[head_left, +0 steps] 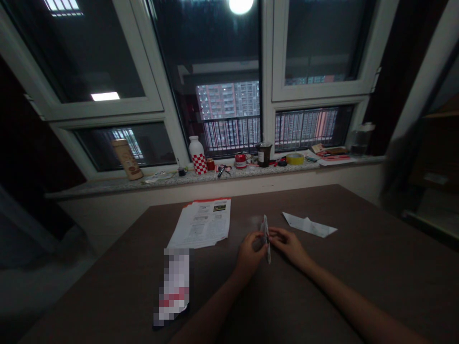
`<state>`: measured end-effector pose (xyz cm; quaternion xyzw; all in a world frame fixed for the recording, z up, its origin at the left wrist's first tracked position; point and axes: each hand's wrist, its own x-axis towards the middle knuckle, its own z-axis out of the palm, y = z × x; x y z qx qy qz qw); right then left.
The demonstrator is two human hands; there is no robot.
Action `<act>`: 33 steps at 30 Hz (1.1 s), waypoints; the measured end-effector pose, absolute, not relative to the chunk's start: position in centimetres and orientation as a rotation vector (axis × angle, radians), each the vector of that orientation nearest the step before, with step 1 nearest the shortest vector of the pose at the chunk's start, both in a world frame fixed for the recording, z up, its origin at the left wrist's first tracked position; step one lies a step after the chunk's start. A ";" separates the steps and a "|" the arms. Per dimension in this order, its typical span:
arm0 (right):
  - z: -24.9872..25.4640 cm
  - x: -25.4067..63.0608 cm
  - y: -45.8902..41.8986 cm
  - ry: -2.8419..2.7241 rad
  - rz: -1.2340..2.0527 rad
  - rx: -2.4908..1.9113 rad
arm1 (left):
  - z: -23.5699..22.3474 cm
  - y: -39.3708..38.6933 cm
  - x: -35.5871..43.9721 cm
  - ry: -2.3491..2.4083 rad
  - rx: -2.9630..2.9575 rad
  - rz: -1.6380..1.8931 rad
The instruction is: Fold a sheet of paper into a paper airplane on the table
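Head view: folded white paper strip (266, 237), light, soft, easily creased; left grip (250, 253), right grip (289, 246) both pinching it upright; best held along folded edge.

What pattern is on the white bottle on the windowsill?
The white bottle has red-white checks; head view.

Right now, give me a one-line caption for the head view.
Left hand and right hand hold folded paper upright at a brown table.

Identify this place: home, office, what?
Probably a room in a high-rise apartment: a brown tabletop, a stone windowsill holding a white bottle and a yellow tape roll, and a lit apartment tower outside the windows.
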<state>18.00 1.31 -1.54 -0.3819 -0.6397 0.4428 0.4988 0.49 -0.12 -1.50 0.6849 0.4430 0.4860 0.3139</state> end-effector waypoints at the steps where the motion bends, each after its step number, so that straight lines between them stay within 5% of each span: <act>1: -1.6 18.0 1.3 -1.543 1.070 -0.920 | -1.6 -0.1 0.5 1.157 1.786 1.276; 33: -0.9 20.2 1.6 -1.873 0.601 -0.981 | -1.2 1.9 -2.8 1.247 2.007 1.214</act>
